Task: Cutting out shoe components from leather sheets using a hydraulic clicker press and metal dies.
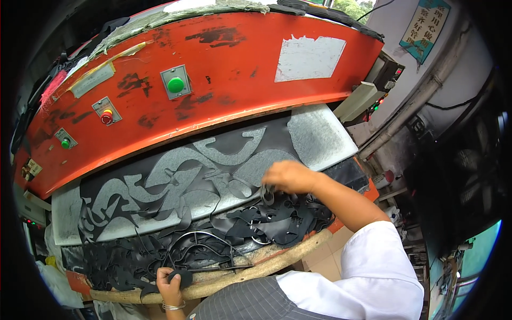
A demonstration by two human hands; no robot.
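Note:
My right hand [290, 177] is closed, slightly blurred, on a dark strip of scrap [268, 196] at the near edge of the pale cutting board [322, 133]. On that board lies a black sheet [229, 141] with curved shapes cut out of it, the board showing through the gaps. Low at the left, my left hand [169, 284] pinches a small rounded black cut piece [184, 277]. Close to it, a metal cutting die [213, 234] with curved blades and bars rests on a heap of black scraps [120, 261].
A large red press beam [229, 64] spans the far side, carrying a green button [175, 84] and a red stop button [106, 117]. Along the near edge runs a worn padded rim [213, 278]. Control boxes [373, 85] and pipes stand at the right.

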